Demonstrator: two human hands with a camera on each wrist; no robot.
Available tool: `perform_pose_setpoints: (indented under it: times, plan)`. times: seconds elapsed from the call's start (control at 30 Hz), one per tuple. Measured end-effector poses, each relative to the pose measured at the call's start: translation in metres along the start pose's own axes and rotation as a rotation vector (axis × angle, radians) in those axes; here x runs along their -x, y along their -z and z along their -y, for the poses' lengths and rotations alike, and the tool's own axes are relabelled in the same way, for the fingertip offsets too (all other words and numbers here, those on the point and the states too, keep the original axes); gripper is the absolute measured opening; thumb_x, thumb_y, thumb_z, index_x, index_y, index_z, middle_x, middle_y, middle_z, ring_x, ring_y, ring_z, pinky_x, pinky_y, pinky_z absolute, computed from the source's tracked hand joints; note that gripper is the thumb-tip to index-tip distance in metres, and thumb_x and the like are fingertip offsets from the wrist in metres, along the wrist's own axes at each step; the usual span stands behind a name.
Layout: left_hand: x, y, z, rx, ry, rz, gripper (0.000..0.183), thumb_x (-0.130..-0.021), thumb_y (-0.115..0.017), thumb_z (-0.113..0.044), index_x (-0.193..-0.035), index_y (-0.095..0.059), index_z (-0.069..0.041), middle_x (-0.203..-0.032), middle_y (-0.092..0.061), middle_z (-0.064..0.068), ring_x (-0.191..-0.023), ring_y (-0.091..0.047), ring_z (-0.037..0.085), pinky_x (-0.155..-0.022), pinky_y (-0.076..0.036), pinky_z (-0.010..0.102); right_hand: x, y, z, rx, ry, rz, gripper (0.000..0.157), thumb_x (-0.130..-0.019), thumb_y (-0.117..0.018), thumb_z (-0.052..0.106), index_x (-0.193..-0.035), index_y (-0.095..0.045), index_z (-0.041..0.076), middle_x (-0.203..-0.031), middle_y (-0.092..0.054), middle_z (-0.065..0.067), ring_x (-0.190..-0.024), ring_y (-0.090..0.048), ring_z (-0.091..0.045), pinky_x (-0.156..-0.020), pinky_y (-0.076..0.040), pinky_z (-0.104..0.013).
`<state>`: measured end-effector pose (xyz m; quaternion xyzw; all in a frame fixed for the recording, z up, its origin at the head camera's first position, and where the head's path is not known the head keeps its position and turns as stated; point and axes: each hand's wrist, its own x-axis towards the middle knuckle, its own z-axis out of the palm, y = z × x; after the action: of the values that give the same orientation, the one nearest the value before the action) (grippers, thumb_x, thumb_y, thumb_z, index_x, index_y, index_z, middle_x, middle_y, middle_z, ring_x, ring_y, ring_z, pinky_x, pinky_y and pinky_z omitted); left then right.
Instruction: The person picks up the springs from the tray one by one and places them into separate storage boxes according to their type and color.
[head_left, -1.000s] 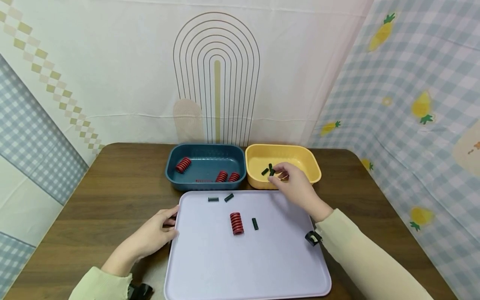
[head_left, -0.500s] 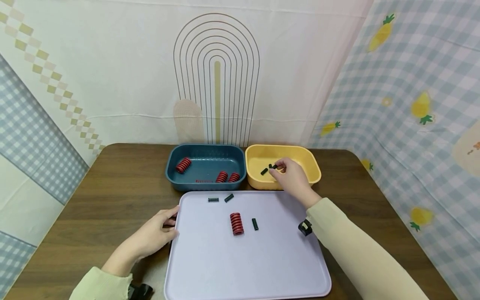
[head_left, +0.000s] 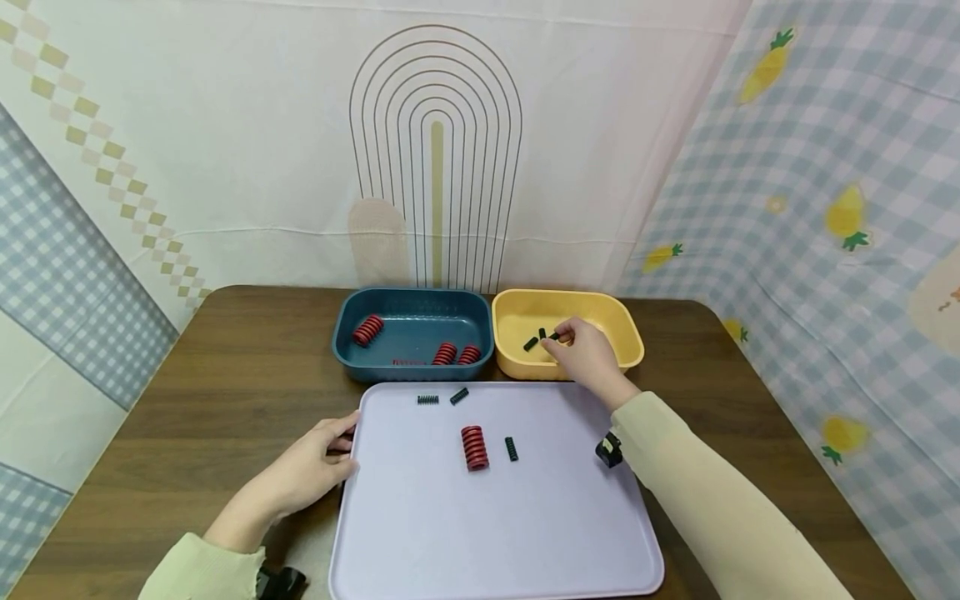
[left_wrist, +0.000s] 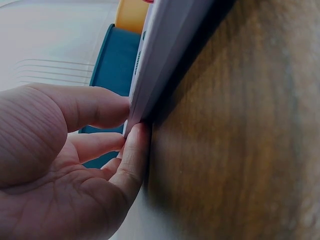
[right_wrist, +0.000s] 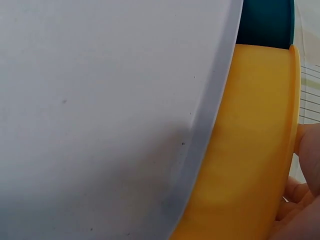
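Observation:
My right hand reaches into the yellow bin and pinches a small dark green spring between thumb and fingertips, low over the bin floor. Two more of these springs lie beside the fingertips. In the right wrist view only part of that hand shows past the bin rim, and the spring is hidden. My left hand holds the left edge of the pale lilac tray; the left wrist view shows its thumb and fingers at the rim. A large red spring and several small dark ones lie on the tray.
A dark blue bin with several red springs stands left of the yellow one. Both bins sit behind the tray on the brown wooden table. Patterned cloth hangs behind and to the sides.
My right hand has shifted slightly to the right and deeper into the yellow bin, carrying the small dark spring away from the other two. The left hand and tray have stayed put.

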<state>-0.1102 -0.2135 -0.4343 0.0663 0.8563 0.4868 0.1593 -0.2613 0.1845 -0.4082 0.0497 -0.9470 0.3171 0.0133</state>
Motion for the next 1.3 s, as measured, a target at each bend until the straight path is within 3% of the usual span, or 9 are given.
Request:
perform_pose_setpoints:
  times: [0.7, 1.07, 1.3]
  plan:
    - [0.000, 0.000, 0.000, 0.005, 0.001, -0.002, 0.066, -0.088, -0.061, 0.001, -0.148, -0.032, 0.005, -0.137, -0.041, 0.022, -0.115, -0.049, 0.029, -0.084, -0.049, 0.030, 0.004, 0.007, 0.002, 0.001, 0.018, -0.021, 0.043, -0.090, -0.067, 0.036, -0.116, -0.062, 0.002, -0.106, -0.063, -0.010, -0.099, -0.057, -0.027, -0.083, -0.047, -0.043]
    - [0.000, -0.001, -0.001, -0.002, 0.010, -0.004, 0.066, -0.088, -0.061, 0.001, -0.148, -0.032, 0.003, -0.136, -0.041, 0.021, -0.115, -0.049, 0.028, -0.084, -0.048, 0.031, 0.028, 0.013, 0.015, -0.044, 0.150, -0.006, 0.038, -0.087, -0.072, 0.036, -0.111, -0.063, 0.008, -0.109, -0.064, -0.009, -0.098, -0.058, -0.024, -0.083, -0.048, -0.041]
    - [0.001, -0.001, -0.001, 0.006, 0.015, -0.002, 0.066, -0.089, -0.061, 0.001, -0.148, -0.032, 0.004, -0.137, -0.041, 0.021, -0.115, -0.049, 0.028, -0.084, -0.048, 0.032, 0.046, 0.011, 0.025, -0.098, 0.251, 0.078, 0.037, -0.085, -0.076, 0.033, -0.111, -0.064, 0.010, -0.107, -0.064, -0.004, -0.099, -0.059, -0.023, -0.085, -0.049, -0.040]
